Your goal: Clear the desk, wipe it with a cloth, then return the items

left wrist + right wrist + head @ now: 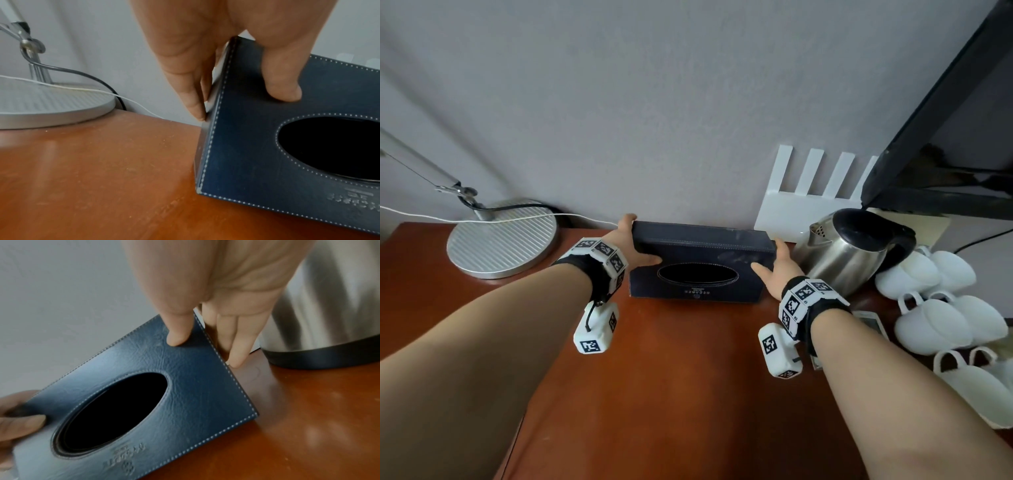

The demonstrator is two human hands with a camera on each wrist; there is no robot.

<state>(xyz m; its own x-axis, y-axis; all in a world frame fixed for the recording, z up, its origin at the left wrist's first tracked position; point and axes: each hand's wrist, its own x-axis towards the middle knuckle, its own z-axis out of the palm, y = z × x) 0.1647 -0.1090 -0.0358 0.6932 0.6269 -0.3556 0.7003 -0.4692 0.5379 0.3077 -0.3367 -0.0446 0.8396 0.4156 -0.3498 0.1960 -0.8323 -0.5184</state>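
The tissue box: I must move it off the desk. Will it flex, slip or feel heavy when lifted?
The tissue box probably stays stiff: its stitched edges look straight under the left hand and right hand. Likely light, since the opening looks dark, no tissue showing. The smooth leather-like cover may slip.

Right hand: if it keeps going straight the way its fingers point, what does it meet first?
Probably the wall. The right hand grips the tissue box end, fingers pointing toward the wall; the kettle sits beside that line, though depth is unclear.
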